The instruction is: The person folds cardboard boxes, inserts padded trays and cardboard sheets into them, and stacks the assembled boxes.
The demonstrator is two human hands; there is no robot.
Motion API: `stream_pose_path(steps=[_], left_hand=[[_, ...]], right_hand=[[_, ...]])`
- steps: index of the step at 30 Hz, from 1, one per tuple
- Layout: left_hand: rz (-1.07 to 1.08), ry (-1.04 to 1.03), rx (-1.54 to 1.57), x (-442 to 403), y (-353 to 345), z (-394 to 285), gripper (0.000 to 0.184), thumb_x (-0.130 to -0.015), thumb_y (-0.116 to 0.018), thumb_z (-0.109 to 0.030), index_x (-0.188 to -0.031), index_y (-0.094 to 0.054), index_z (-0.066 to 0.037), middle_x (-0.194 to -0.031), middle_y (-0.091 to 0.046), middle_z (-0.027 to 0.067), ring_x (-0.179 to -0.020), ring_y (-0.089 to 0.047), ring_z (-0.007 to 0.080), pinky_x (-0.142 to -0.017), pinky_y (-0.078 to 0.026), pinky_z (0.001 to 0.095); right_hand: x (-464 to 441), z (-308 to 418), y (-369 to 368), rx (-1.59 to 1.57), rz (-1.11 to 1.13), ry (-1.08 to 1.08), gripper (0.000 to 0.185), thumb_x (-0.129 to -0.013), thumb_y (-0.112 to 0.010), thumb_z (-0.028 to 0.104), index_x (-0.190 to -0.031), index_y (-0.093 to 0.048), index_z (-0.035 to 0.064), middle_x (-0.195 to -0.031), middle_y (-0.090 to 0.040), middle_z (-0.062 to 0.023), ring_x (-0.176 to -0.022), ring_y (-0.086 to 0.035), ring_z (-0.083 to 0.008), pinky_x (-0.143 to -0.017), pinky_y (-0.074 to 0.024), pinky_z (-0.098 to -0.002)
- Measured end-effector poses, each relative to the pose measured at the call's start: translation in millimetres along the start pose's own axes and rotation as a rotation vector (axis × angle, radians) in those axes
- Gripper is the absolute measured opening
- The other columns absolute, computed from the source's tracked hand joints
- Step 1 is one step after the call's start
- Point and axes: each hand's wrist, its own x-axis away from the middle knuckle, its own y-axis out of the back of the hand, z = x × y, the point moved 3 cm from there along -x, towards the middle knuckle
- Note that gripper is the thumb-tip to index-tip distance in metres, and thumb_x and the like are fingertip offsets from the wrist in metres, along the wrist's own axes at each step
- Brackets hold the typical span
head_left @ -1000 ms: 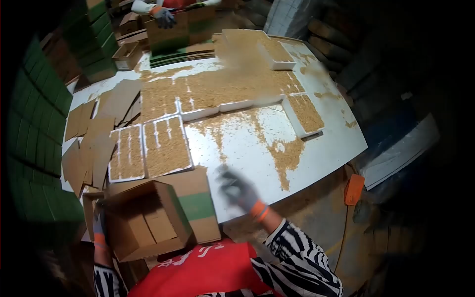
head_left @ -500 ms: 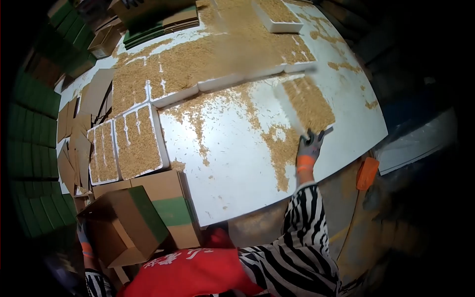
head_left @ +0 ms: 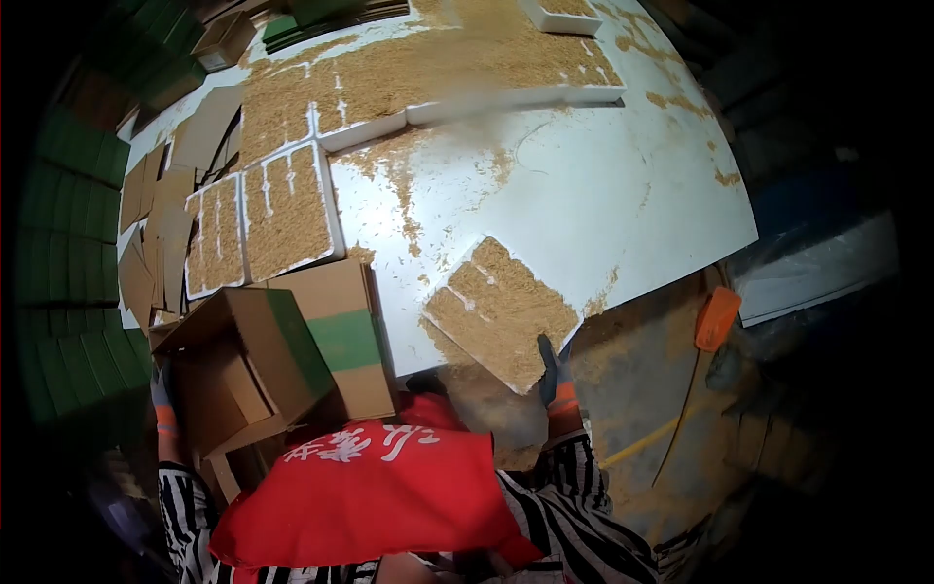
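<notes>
My right hand (head_left: 555, 375), in a grey glove with an orange cuff, grips the near right corner of a white tray (head_left: 501, 307) filled with brown shavings. The tray is turned at an angle and reaches over the table's front edge. My left hand (head_left: 162, 384), gloved too, is at the left side of an open cardboard box (head_left: 243, 375) and holds it tilted; its fingers are partly hidden. Beneath and behind the box lie flat cartons with a green band (head_left: 341, 341).
Two filled trays (head_left: 287, 209) stand behind the box, and more line the back of the white table (head_left: 584, 214). Cardboard pieces (head_left: 170, 224) lie at left beside stacked green cartons (head_left: 68, 273). An orange object (head_left: 715, 318) is beyond the front edge.
My right hand has pulled the filled tray from the table's right side toward me and turned it. The shavings left on the table there are fewer. My left hand stays at the box.
</notes>
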Motion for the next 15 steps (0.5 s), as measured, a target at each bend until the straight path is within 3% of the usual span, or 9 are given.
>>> stream_pose_path(steps=[3,5,7,8,10,11,13,15], left_hand=[[-0.039,-0.047,0.003,-7.0,-14.1,10.0,0.051,-0.097,-0.051,-0.028,-0.137,-0.044,0.002,-0.127,-0.054,0.0169,-0.109,-0.054,0.0209,-0.093,-0.043,0.0312],[-0.125,-0.026,-0.006,-1.2,-37.6,10.2,0.053,-0.095,-0.055,-0.03,-0.134,-0.046,0.004,-0.123,-0.057,0.0176,-0.108,-0.054,0.0212,-0.092,-0.043,0.0313],[-0.155,-0.148,-0.245,1.7,-64.5,-6.3,0.054,-0.093,-0.058,-0.033,-0.131,-0.049,0.004,-0.125,-0.056,0.0181,-0.11,-0.052,0.0202,-0.092,-0.043,0.0302],[-0.083,0.063,-0.379,8.9,-73.0,-15.1,0.054,-0.092,-0.058,-0.033,-0.13,-0.049,0.004,-0.131,-0.052,0.0193,-0.116,-0.051,0.0244,-0.095,-0.042,0.0337],[-0.178,-0.185,-0.588,43.2,-107.0,-57.5,0.043,-0.094,-0.054,-0.033,-0.13,-0.052,-0.01,-0.127,-0.054,0.0232,-0.115,-0.052,0.0333,-0.095,-0.042,0.0399],[-0.245,-0.301,-0.7,61.3,-124.4,-78.3,0.039,-0.095,-0.052,-0.033,-0.13,-0.053,-0.017,-0.125,-0.054,0.0252,-0.115,-0.052,0.0377,-0.095,-0.042,0.043],[-0.298,-0.313,-0.567,79.2,-142.5,-105.5,0.04,-0.094,-0.052,-0.027,-0.132,-0.052,-0.014,-0.128,-0.053,0.0239,-0.119,-0.05,0.0354,-0.1,-0.04,0.0401],[-0.229,-0.18,-0.2,93.0,-152.0,-121.6,0.041,-0.094,-0.052,-0.02,-0.134,-0.051,-0.012,-0.132,-0.051,0.0226,-0.124,-0.048,0.0331,-0.104,-0.037,0.0373]], right_hand=[[23.9,28.0,-39.4,0.267,-0.133,0.195,0.052,-0.095,-0.054,0.014,-0.143,-0.037,0.0032,-0.142,-0.041,-0.0118,-0.126,-0.045,-0.0234,-0.106,-0.0361,-0.0334],[20.3,24.6,-35.2,-0.034,-0.02,0.089,0.048,-0.095,-0.054,0.02,-0.138,-0.042,-0.0001,-0.131,-0.052,-0.0095,-0.12,-0.049,-0.0222,-0.102,-0.0407,-0.034],[22.0,43.9,-46.7,-0.113,0.075,0.139,0.047,-0.095,-0.054,0.023,-0.135,-0.045,-0.0002,-0.13,-0.053,-0.0102,-0.118,-0.051,-0.0222,-0.1,-0.0423,-0.036],[38.4,72.9,-74.1,-0.072,0.132,0.137,0.048,-0.096,-0.053,0.024,-0.136,-0.044,-0.0001,-0.131,-0.053,-0.0107,-0.117,-0.052,-0.0232,-0.1,-0.0428,-0.0372],[63.9,108.1,-122.6,-0.077,0.294,0.148,0.051,-0.096,-0.051,0.029,-0.137,-0.042,0.0005,-0.131,-0.053,-0.0125,-0.115,-0.055,-0.0271,-0.099,-0.0443,-0.04],[78.9,121.5,-147.6,-0.087,0.361,0.136,0.052,-0.095,-0.05,0.023,-0.141,-0.036,0.0018,-0.132,-0.049,-0.0124,-0.116,-0.052,-0.0249,-0.097,-0.0455,-0.0373],[110.7,135.6,-208.4,-0.062,0.49,0.111,0.051,-0.096,-0.048,0.024,-0.14,-0.036,0.0017,-0.132,-0.049,-0.0128,-0.115,-0.053,-0.0249,-0.098,-0.0445,-0.0379],[135.8,134.6,-252.3,0.083,0.576,0.134,0.048,-0.096,-0.048,0.026,-0.136,-0.041,-0.0003,-0.129,-0.052,-0.0126,-0.115,-0.053,-0.0243,-0.099,-0.0433,-0.0378]])
